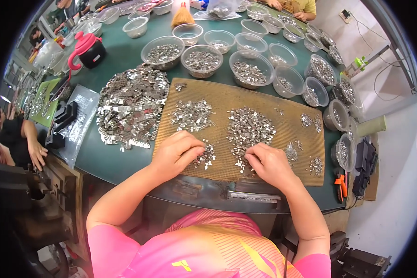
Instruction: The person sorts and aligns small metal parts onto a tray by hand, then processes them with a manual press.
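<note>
My left hand is closed, thumb and forefinger together, right beside a small pile of shiny metal pieces; whatever it may pinch is too small to make out. My right hand is also closed, fingertips at the lower right edge of a larger heap of small metal parts. Its fingers hide what they hold, if anything. Both hands rest over a brown ribbed mat. Another loose pile of metal pieces lies beyond my left hand, and smaller clusters are scattered to the right.
A big mound of linked metal strips lies left of the mat. Clear plastic bowls of parts line the far and right sides. A red-lidded black jug stands far left; orange-handled pliers lie right. Another person's hand is at left.
</note>
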### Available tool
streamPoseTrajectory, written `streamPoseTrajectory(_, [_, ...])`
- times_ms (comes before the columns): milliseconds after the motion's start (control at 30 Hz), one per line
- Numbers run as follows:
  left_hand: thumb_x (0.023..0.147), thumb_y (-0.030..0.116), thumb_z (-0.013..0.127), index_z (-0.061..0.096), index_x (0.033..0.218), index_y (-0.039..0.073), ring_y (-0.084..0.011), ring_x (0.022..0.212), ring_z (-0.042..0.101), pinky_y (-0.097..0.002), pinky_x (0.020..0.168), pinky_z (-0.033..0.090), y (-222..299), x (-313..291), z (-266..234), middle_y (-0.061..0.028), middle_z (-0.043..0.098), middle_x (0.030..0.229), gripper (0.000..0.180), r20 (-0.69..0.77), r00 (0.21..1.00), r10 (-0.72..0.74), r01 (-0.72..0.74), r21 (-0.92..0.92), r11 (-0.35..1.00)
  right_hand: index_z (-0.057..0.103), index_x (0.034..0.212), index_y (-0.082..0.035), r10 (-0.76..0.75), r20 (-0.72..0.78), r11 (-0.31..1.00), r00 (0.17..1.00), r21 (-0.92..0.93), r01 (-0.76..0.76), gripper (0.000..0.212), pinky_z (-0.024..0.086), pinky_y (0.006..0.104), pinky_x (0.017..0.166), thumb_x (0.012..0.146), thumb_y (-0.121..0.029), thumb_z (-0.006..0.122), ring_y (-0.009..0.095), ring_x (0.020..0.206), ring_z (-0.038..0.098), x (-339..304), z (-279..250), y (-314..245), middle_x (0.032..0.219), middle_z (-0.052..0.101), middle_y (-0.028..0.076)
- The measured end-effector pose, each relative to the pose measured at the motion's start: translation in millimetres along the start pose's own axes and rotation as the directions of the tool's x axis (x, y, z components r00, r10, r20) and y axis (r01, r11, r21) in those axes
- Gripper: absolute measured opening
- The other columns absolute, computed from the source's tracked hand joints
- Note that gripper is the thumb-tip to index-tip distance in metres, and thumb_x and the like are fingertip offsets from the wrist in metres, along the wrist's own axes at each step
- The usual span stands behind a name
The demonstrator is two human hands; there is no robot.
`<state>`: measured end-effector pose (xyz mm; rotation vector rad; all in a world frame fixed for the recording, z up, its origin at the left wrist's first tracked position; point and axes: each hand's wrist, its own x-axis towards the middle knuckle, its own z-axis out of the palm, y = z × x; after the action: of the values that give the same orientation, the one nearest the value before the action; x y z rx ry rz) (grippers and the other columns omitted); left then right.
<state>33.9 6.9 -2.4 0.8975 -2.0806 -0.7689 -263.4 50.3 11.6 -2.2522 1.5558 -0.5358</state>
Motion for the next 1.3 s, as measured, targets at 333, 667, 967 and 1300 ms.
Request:
streamPoseTrajectory(333, [0.086, 0.002, 0.074, 0.072, 0.107, 0.005, -0.0276, 0.088, 0.066, -0.0376, 0.076, 0.054, 3.6, -2.6, 6.8, -0.008, 0.066, 0.095, 0.022, 0.064, 0.981, 0.184, -0.193, 0.209, 0.959, 0.07, 0.098, -0.008, -0.059, -0.007, 0.998, 0.998, -0.016, 0.058, 0.009, 0.056, 0.04, 0.067, 0.093, -0.016, 0.07, 0.028, 0.082, 0.071, -4.2, -3.3, 2.1, 0.09, 0.068, 0.007])
streamPoseTrajectory(667, [0.09, 0.012, 0.075, 0.073, 0.101, 0.005, -0.0279, 0.079, 0.067, -0.036, 0.071, 0.053, -0.6, 1.7, 2.6, -0.0094, 0.07, 0.085, 0.013, -0.045, 0.997, 0.058, -0.052, 0.136, 0.989, 0.065, 0.087, -0.011, -0.171, 0.056, 0.907, 0.984, -0.381, 0.179, 0.008, 0.054, 0.0388, 0.057, 0.09, -0.016, 0.071, 0.025, 0.069, 0.068, 3.6, 4.2, -14.9, 0.08, 0.062, 0.005])
streamPoseTrajectory(967, [0.09, 0.017, 0.075, 0.073, 0.101, 0.005, -0.0282, 0.085, 0.066, -0.0391, 0.075, 0.053, -0.8, -2.1, -5.1, -0.0088, 0.068, 0.089, 0.016, -0.008, 0.994, 0.105, -0.104, 0.078, 0.992, 0.065, 0.084, -0.007, -0.016, 0.02, 0.98, 1.0, -0.196, 0.019, 0.009, 0.057, 0.0452, 0.06, 0.088, -0.015, 0.069, 0.033, 0.068, 0.069, 6.8, 6.2, -8.0, 0.08, 0.067, 0.01])
streamPoseTrajectory(1300, [0.084, -0.008, 0.065, 0.072, 0.115, 0.006, -0.0335, 0.108, 0.064, -0.0406, 0.088, 0.055, -1.4, -20.4, 0.3, -0.0157, 0.062, 0.125, 0.034, 0.01, 0.998, 0.066, -0.067, 0.172, 0.983, 0.064, 0.084, -0.006, 0.044, 0.055, 0.999, 0.998, 0.026, -0.046, 0.011, 0.055, 0.0435, 0.063, 0.088, -0.015, 0.069, 0.032, 0.072, 0.069, 15.0, -0.9, -19.7, 0.08, 0.066, 0.01])
